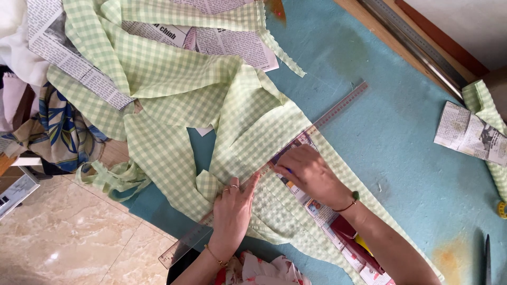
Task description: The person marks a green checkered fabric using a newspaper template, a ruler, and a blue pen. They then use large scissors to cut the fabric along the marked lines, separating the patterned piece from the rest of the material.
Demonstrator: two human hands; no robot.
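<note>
Two hands work along a ruler laid over green checked cloth.

The left hand presses flat, fingers together, on the ruler, which runs diagonally up and away to its right; the right hand, just beyond it, pinches a small marker at the ruler's edge over the green gingham fabric.

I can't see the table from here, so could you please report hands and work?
Left hand flat on clear plastic ruler. Right hand marking along it. Green checked fabric underneath. Nothing obstructing.
</note>
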